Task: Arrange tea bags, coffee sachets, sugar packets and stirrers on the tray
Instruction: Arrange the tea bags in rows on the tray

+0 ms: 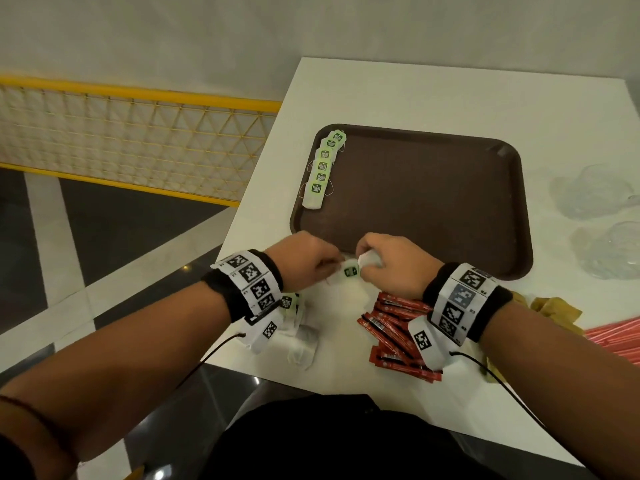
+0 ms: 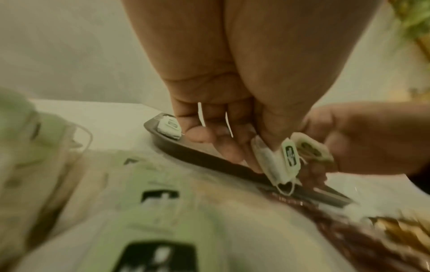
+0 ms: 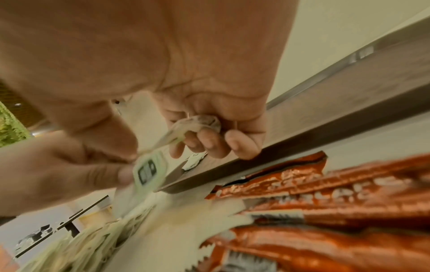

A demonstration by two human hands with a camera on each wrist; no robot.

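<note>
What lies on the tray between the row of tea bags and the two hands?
Nothing: in the head view the tray is bare between the tea bags and both hands.

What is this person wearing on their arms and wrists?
Both forearms are bare. Each wrist has a black band wrapped with a white strip printed with square black-and-white codes; the right wrist's set matches. A white tag with one more code hangs under each wrist, and a thin black cable trails from it. A thin dark thread circles the left forearm.
</note>
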